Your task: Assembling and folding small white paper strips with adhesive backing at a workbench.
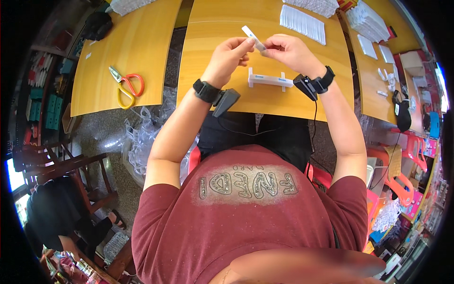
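Above the wooden table [213, 59], my left hand [228, 57] and my right hand [288, 53] meet over one small white strip [248, 31]. The left thumb and fingers pinch it near its middle, and its upper end sticks out past them. My right fingertips are closed at the strip's lower end, partly hiding it. A small blue mark shows on the strip. Just below the hands lies a white bar [269, 79] with blue marks, resting across two short white crosspieces. Each of my wrists wears a black strap with a small black device.
Rows of white strips [302, 24] lie at the table's far right. A side table on the left holds pliers [126, 85] with red and yellow handles. Stacked white pieces [369, 21] stand on the right table. Clear plastic bags [146, 137] lie on the floor; a person [61, 208] sits lower left.
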### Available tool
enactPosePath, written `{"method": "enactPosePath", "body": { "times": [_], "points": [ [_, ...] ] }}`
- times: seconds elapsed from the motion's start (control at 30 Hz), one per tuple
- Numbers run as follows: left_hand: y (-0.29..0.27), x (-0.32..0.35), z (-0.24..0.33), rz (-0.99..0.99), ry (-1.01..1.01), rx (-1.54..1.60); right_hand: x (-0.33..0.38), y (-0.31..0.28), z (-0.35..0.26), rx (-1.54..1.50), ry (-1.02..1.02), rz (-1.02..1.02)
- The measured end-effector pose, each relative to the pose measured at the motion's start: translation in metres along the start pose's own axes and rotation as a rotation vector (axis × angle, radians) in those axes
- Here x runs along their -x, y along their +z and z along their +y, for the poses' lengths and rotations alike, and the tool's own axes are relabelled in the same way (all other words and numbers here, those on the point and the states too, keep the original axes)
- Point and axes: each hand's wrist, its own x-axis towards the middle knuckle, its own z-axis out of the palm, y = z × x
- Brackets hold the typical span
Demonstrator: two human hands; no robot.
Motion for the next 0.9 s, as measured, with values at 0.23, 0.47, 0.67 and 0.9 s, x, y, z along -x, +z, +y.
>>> {"method": "enactPosePath", "body": {
  "times": [0.23, 0.47, 0.67, 0.9],
  "points": [
    [0.022, -0.010, 0.017, -0.097, 0.058, 0.261, 0.011, 0.005, -0.015, 0.118, -0.175, 0.346],
    [0.028, -0.011, 0.032, -0.109, 0.082, 0.195, 0.015, 0.000, -0.025, 0.073, -0.304, 0.496],
    [0.030, -0.015, 0.044, -0.117, -0.030, 0.183, 0.015, -0.019, -0.028, 0.528, -0.717, 0.501],
    [0.041, -0.019, 0.052, -0.104, 0.062, 0.076, 0.018, -0.030, -0.029, 0.648, -0.781, 0.452]
  ]
}}
